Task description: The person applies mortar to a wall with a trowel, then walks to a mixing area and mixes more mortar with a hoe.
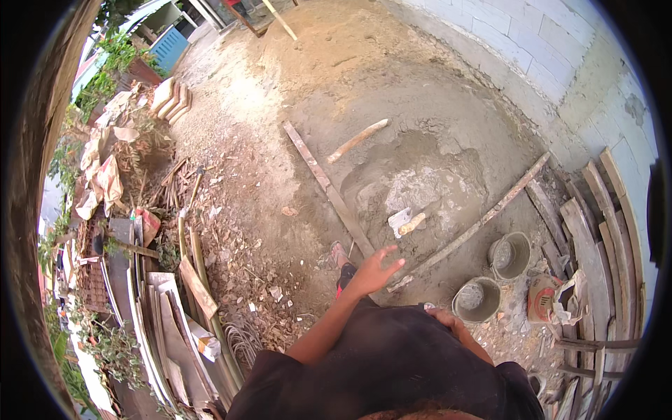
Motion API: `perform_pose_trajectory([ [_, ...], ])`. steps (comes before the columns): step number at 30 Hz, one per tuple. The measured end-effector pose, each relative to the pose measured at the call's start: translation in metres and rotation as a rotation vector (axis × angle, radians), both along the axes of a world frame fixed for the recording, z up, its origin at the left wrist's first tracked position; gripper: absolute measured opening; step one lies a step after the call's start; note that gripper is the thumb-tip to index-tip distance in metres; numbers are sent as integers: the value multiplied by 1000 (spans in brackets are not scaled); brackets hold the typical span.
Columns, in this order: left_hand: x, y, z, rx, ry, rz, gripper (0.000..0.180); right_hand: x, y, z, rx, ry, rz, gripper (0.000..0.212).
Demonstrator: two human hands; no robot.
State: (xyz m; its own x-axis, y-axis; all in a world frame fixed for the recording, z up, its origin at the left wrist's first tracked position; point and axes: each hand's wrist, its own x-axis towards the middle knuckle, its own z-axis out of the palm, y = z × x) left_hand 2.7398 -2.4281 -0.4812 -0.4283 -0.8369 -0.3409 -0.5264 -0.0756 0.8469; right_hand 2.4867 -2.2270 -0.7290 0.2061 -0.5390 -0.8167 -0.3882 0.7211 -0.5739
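Hands first: our left hand [376,269] hangs in the air just below the centre of the frame, fingers spread, grip released, holding nothing. Our right hand [446,321] lies lower and to the right, pressed against the dark shirt [392,364] at the hip; we cannot tell whether its grip is clenched or loose.

Nearest thing ahead of the left hand is a trowel [405,222], flat on the ground just above it, pale blade to the left, wooden handle to the right. It rests at the lower edge of a wet grey mortar patch [427,185] right of centre.

Two long planks [329,189] lie on the dirt in a V that meets near our sandalled foot [339,255]. A short wooden handle [358,140] lies above the patch.

Right of the hands, two grey buckets [509,255] stand close together, caked with mortar. Boards lean along the block wall [546,42] at the right edge. Scrap timber and sheets [164,308] are piled at lower left.
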Motion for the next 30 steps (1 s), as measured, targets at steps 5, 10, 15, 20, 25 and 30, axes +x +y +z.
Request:
perform_pose_trajectory([
  [5, -66, -125, -105, -59, -28, -147, 75, 43, -26, 54, 16, 333, -476, 61],
  [10, -114, -101, -176, 185, -455, -434, 83, 74, -69, 114, 2, 724, -457, 55],
  [15, -76, -92, -247, 497, -503, -418, 63, 69, -114, 103, -146, 583, -624, 51],
  [20, -83, -128, -205, 835, -272, -166, 47, 4, -181, -11, 124, -80, -974, 66],
  [25, -88, -88, -176, 918, -340, -67, 53, 4, -266, -121, 489, -569, -1218, 73],
  [30, -96, -65, -132, 953, -270, 17, 62, -4, -340, -130, 501, -409, -1391, 37],
])
